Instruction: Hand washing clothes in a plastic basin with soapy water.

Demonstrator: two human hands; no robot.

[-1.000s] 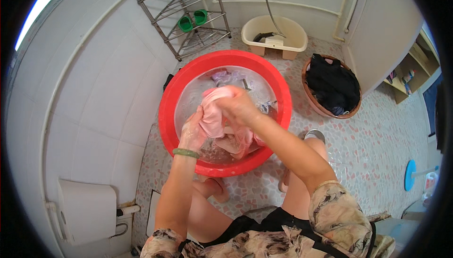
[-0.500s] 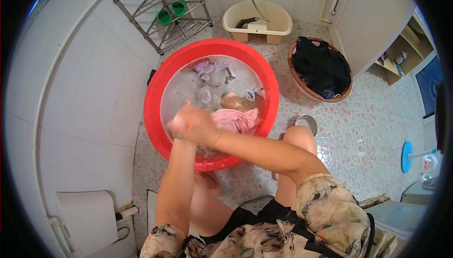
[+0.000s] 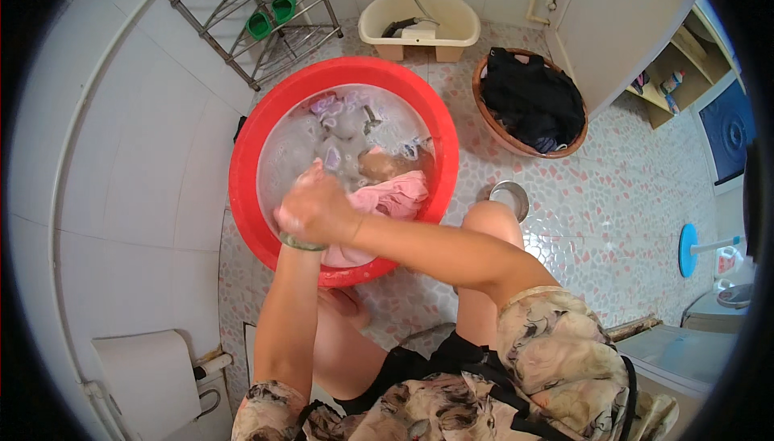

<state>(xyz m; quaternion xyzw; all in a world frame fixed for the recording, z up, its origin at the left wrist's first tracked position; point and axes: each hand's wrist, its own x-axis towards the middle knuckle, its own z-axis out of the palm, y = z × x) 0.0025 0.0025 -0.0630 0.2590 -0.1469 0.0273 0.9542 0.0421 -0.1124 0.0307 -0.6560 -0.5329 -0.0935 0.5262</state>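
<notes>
Over the near left part of a red round tub [image 3: 244, 191] of soapy water, my two hands are pressed together. My right hand [image 3: 321, 209] is closed and lies across my left hand [image 3: 290, 219], which is mostly covered and blurred. A wet pink cloth [image 3: 391, 196] runs up to my hands and shows on both sides of my right wrist; the hands appear closed on it, though the grip itself is hidden. A green bangle [image 3: 302, 243] circles my left wrist. Beyond, a brownish cloth [image 3: 383, 167] and purple-patterned cloth [image 3: 326, 109] float among suds.
A brown basket [image 3: 479, 102] of dark clothes [image 3: 532, 98] stands right of the tub, with a metal bowl [image 3: 509, 197] near my knee. Behind are a cream basin [image 3: 459, 20] with a shower hose and a metal rack [image 3: 242, 26] holding green slippers [image 3: 283, 8].
The whole view has shifted slightly. My joined hands have moved a little right relative to the tub, and more of the pink cloth now shows below my right wrist.
</notes>
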